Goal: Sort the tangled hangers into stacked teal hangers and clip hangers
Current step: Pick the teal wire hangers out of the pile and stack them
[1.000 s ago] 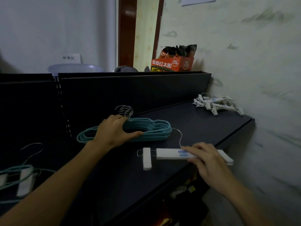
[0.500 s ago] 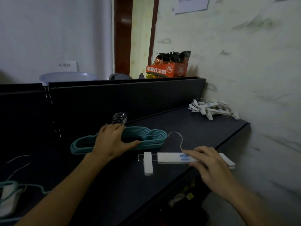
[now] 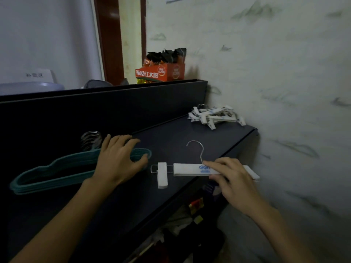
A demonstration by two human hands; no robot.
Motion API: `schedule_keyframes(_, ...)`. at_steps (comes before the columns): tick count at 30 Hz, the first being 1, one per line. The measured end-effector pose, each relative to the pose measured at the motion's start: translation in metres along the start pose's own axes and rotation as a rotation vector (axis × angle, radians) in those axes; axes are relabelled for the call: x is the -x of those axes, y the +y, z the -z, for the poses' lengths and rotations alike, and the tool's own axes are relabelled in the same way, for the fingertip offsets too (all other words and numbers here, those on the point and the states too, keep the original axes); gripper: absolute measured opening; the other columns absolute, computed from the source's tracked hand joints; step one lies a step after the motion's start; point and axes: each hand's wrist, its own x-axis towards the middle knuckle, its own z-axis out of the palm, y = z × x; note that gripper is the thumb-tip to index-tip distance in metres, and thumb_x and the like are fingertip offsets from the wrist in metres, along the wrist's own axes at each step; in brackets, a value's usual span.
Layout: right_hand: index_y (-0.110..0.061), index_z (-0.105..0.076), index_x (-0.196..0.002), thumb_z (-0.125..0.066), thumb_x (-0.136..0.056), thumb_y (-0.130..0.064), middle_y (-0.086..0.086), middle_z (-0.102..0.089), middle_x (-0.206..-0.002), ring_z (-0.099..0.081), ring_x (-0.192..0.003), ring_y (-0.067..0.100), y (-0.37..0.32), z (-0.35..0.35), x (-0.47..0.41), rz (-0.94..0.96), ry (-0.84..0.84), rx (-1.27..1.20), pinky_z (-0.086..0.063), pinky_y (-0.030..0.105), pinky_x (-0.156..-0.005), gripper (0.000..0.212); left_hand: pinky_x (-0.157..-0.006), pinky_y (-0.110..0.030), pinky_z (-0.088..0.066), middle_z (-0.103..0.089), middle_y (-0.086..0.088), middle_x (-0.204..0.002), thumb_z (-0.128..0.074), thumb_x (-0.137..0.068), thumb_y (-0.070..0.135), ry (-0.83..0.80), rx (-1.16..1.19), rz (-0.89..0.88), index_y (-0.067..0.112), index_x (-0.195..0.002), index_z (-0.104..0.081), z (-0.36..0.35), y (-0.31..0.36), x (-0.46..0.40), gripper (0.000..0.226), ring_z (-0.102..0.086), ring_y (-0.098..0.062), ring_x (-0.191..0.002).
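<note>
Dark matte surface (image 3: 180,145) runs from lower left toward the marbled wall at right of frame, its front edge slanting from bottom centre up to the right. Stack of teal plastic hangers (image 3: 57,171) lies flat at centre left, long axis roughly left-right, their bunched metal hooks (image 3: 91,139) pointing up-frame toward the dark back panel. Left hand (image 3: 117,164) rests on the right end of that stack, fingers spread and lightly curved over the top, thumb reaching toward the stack's right tip; pressing down rather than closing round it, as far as can be told. Loose heap of white clip hangers (image 3: 214,115) sits at upper right of the surface, against the wall, well apart from both hands. Single white clip hanger with blue lettering (image 3: 190,168) lies near the front edge at frame centre, bar running left-right, wire hook (image 3: 197,149) curving up-frame, one clip (image 3: 162,175) slid to its left end. Right hand (image 3: 233,177) covers the bar's right part, fingertips (image 3: 212,165) curled onto it, apparently pinching it. Judgement: this hanger belongs on the white heap, which lies up-frame and slightly right of the right hand, so the right hand is nearer and would carry it away from the body, bar kept crosswise.
</note>
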Motion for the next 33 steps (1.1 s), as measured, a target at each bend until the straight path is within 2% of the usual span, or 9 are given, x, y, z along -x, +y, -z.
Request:
schedule_keyframes(7, -0.025, -0.065, -0.117, -0.054, -0.085, -0.025, -0.004, -0.058, -0.101, -0.052, -0.092, 0.017, 0.115, 0.070, 0.019, -0.018, 0.086, 0.134, -0.048, 0.037, -0.078, 0.034, -0.106, -0.044, -0.030, -0.057, -0.005, -0.126, -0.029, -0.074, 0.066, -0.099, 0.044, -0.063, 0.019, -0.123, -0.059, -0.044, 0.124, -0.045, 0.075, -0.050, -0.027, -0.118)
schedule_keyframes(12, -0.026, -0.064, -0.116, -0.057, -0.083, -0.021, -0.003, -0.059, -0.104, -0.051, -0.095, 0.018, 0.182, 0.097, 0.030, -0.043, 0.099, 0.162, -0.044, 0.034, -0.082, 0.034, -0.100, -0.042, -0.035, -0.052, -0.002, -0.132, -0.046, -0.083, 0.059, -0.184, 0.090, -0.039, 0.022, -0.128, -0.054, -0.077, 0.188, -0.061, 0.059, -0.047, -0.025, -0.120)
schedule_keyframes(14, -0.026, -0.064, -0.115, -0.057, -0.083, -0.021, -0.005, -0.058, -0.103, -0.050, -0.094, 0.016, 0.201, 0.100, 0.028, -0.032, 0.086, 0.159, -0.040, 0.030, -0.082, 0.033, -0.097, -0.041, -0.037, -0.053, -0.001, -0.131, -0.043, -0.082, 0.060, -0.198, 0.095, -0.023, 0.023, -0.127, -0.054, -0.084, 0.200, -0.069, 0.059, -0.049, -0.025, -0.117)
schedule_keyframes(20, -0.023, -0.063, -0.115, -0.055, -0.083, -0.020, -0.005, -0.058, -0.105, -0.049, -0.094, 0.016, 0.244, 0.088, 0.002, -0.041, 0.046, 0.161, -0.035, 0.025, -0.078, 0.033, -0.098, -0.040, -0.037, -0.051, 0.001, -0.133, -0.050, -0.087, 0.054, -0.218, 0.087, 0.022, 0.025, -0.129, -0.051, -0.112, 0.209, -0.104, 0.051, -0.047, -0.022, -0.119)
schedule_keyframes(24, -0.021, -0.064, -0.115, -0.052, -0.084, -0.020, -0.004, -0.059, -0.105, -0.051, -0.093, 0.018, 0.267, 0.073, -0.029, -0.049, 0.029, 0.172, -0.044, 0.033, -0.075, 0.033, -0.100, -0.039, -0.036, -0.048, 0.001, -0.137, -0.049, -0.087, 0.054, -0.256, 0.079, 0.068, 0.026, -0.131, -0.048, -0.129, 0.198, -0.140, 0.053, -0.046, -0.021, -0.122)
schedule_keyframes(28, -0.022, -0.065, -0.114, -0.052, -0.083, -0.020, -0.002, -0.060, -0.107, -0.052, -0.096, 0.020, 0.293, 0.065, -0.077, -0.041, 0.038, 0.187, -0.046, 0.035, -0.079, 0.034, -0.099, -0.038, -0.036, -0.049, 0.001, -0.136, -0.051, -0.087, 0.053, -0.213, 0.091, 0.089, 0.026, -0.130, -0.050, -0.146, 0.184, -0.180, 0.051, -0.046, -0.020, -0.121)
schedule_keyframes(33, -0.023, -0.062, -0.119, -0.054, -0.086, -0.017, -0.001, -0.058, -0.112, -0.048, -0.101, 0.017, 0.316, 0.040, -0.121, -0.052, 0.025, 0.158, -0.041, 0.032, -0.083, 0.035, -0.096, -0.038, -0.039, -0.052, 0.002, -0.133, -0.053, -0.085, 0.053, -0.187, 0.101, 0.101, 0.027, -0.128, -0.052, -0.166, 0.164, -0.216, 0.049, -0.049, -0.020, -0.118)
